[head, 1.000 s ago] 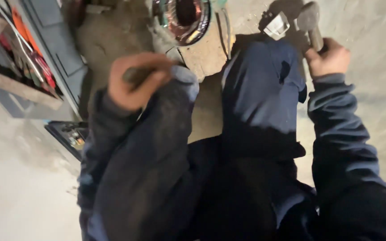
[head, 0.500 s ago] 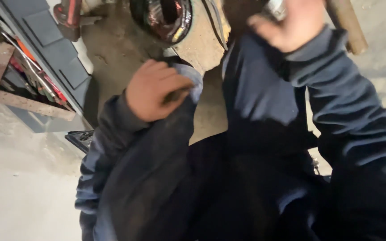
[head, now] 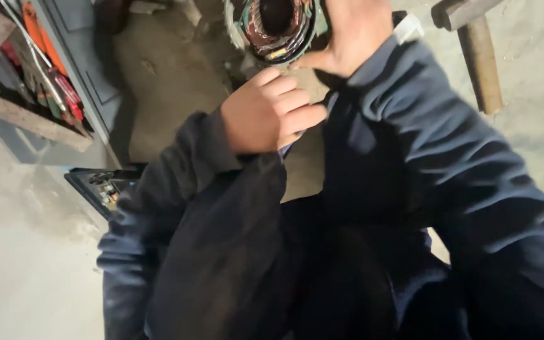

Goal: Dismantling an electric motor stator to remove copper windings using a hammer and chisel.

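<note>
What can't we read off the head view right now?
- Stator: top cut off by the frame edge, right side behind the right hand.
- Left hand: curled into a fist; whether it holds anything is hidden.
- Hammer: head cut off at the top edge.
- Rack tools: blurred.

Grey metal cabinet [head: 83,69] at left, red and orange tools [head: 45,63] beside it; wooden-handled hammer [head: 473,56] lying on concrete floor [head: 536,126] at right.
</note>
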